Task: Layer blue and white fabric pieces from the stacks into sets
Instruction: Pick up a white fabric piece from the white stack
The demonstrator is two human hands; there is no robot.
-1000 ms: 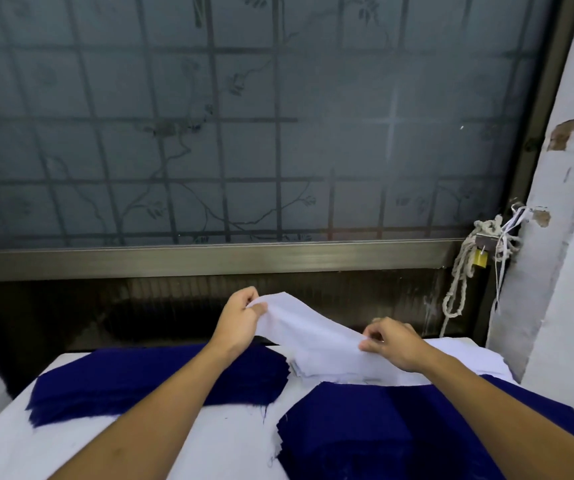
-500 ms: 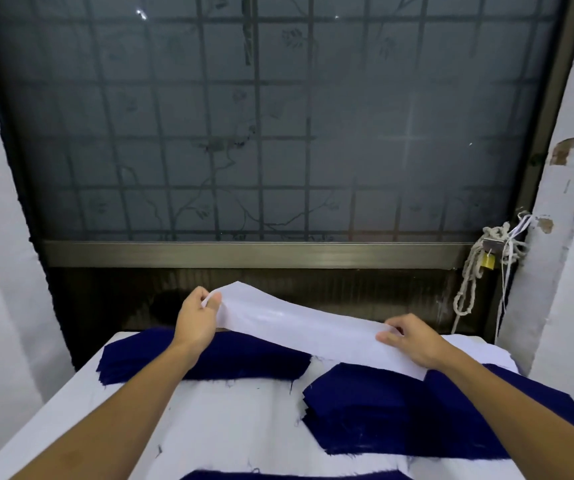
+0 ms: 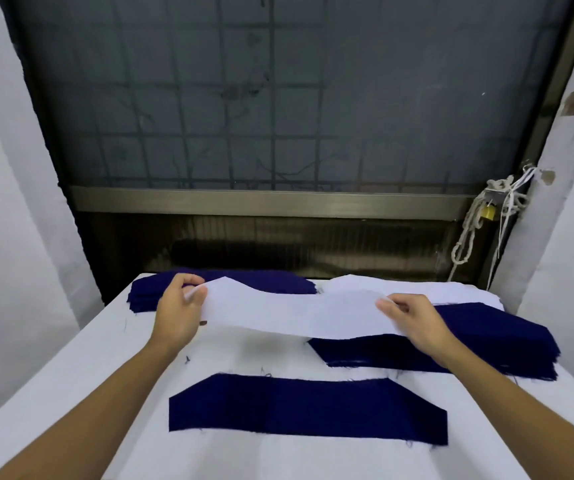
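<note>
**Tabletop by the window: white piece held between both hands**

White cloth covered the tabletop (image 3: 71, 393), which stood against a dark window (image 3: 278, 98) with a grid of bars and a metal rail (image 3: 261, 200) along its lower edge. At the right of the window hung a bundle of pale rope (image 3: 469, 233) with a yellow padlock (image 3: 488, 213) in it.

My left hand (image 3: 176, 311) pinched the left end of a white fabric piece (image 3: 296, 313), thumb on top and fingers curled beneath. My right hand (image 3: 413, 320) pinched the right end in the same way. Both hands were well apart, so the piece stretched between them, raised off the tabletop, sagging a little and casting a faint shadow below.

Nearest to me lay a single blue fabric piece (image 3: 306, 408), flat, long, with slanted corners and frayed threads at its edges. A blue stack (image 3: 503, 341) sat to the right, partly under my right hand and the held piece. Behind it, at the far right edge, was the white stack (image 3: 452, 292). Another blue stack (image 3: 261, 282) lay at the far left, just beyond my left hand.
</note>
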